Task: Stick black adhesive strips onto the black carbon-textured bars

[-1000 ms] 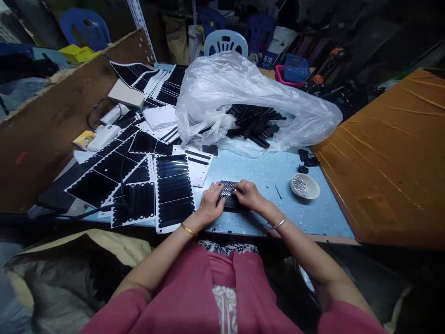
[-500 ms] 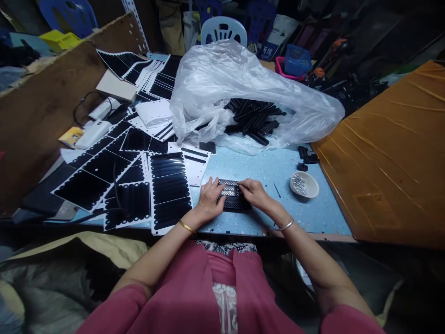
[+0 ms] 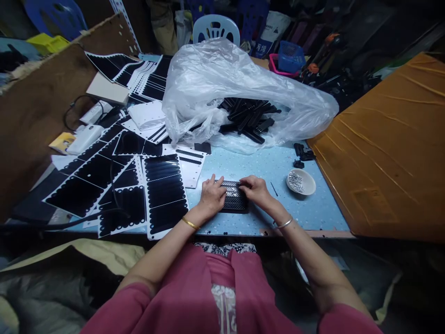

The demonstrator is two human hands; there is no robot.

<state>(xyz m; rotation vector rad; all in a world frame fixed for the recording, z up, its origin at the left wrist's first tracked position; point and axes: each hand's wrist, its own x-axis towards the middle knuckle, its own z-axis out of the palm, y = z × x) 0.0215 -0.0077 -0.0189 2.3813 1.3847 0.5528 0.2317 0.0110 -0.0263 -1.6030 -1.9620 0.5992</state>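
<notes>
A row of black strips with a mesh-like pattern (image 3: 235, 203) lies flat near the table's front edge, between my hands. My left hand (image 3: 212, 195) rests at the strips' left end, its fingers spread and holding nothing. At the upper right end of the strips, my right hand (image 3: 256, 190) has thumb and fingertips pinched together. Whatever is between those fingertips is too small to make out. To the right are a thin dark stick (image 3: 274, 189) and a white bowl (image 3: 310, 184) of small silvery parts (image 3: 296, 182).
A large clear plastic bag (image 3: 215, 69) holds many black strips (image 3: 250, 116) behind my hands. Black-printed sheets (image 3: 166, 195) overlap on the left. Small black parts (image 3: 303, 151) lie beyond the bowl. An orange-brown taped panel (image 3: 385, 153) bounds the right side.
The view has shifted slightly, so the table things appear further left. My left fingers have lifted and spread a little. My right hand stays pinched at the strips' right end.
</notes>
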